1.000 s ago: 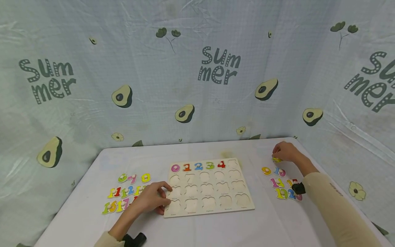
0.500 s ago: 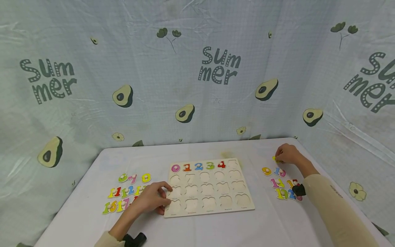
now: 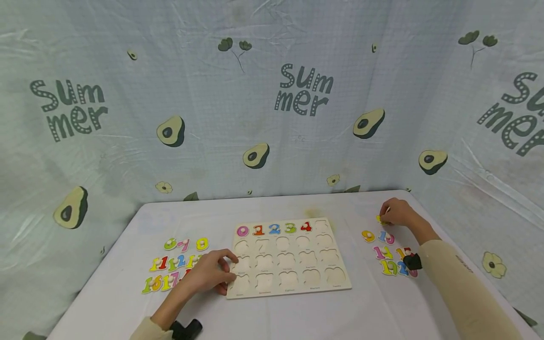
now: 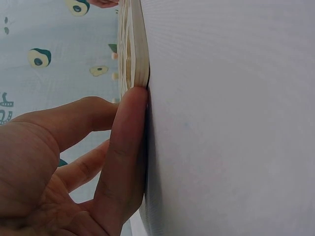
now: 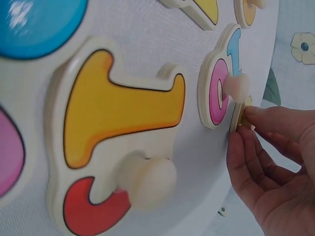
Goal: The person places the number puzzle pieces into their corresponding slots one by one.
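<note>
Yellow number piece (image 3: pixel 381 219) pinched by R hand (image 3: pixel 397 212) fingertips, near the 10 piece (image 3: pixel 386 236). L hand (image 3: pixel 210 272), fingers relaxed, holds nothing, presses puzzle board (image 3: pixel 289 257) edge.

Small yellow number piece (image 3: pixel 381 219) lies flat at table's far right, pinched

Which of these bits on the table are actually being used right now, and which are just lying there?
In use:
right hand pinching a yellow number piece
left hand resting on the puzzle board

Lying about:
number pieces on the left
number pieces on the right
avocado-print backdrop
</note>
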Demonstrator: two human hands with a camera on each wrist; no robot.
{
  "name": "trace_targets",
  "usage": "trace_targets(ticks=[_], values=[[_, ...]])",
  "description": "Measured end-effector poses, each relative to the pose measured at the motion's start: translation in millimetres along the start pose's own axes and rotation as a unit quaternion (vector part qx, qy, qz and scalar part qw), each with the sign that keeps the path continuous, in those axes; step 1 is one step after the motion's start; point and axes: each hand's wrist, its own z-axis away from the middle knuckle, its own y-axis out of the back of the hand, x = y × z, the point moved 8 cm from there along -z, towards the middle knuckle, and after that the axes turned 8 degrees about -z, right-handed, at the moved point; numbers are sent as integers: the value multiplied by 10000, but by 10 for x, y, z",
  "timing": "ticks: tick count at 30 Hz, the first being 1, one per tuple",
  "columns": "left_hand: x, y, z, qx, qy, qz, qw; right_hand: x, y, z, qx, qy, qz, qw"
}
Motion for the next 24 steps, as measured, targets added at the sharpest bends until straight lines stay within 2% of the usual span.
trace_targets(ticks=[10, 24], values=[[-8, 1, -5, -4, 48, -37, 10000, -15, 45, -21, 125, 36, -86, 9999], [-4, -4, -12, -15, 33, -19, 10000, -291, 33, -48, 12, 462, -4, 9989]])
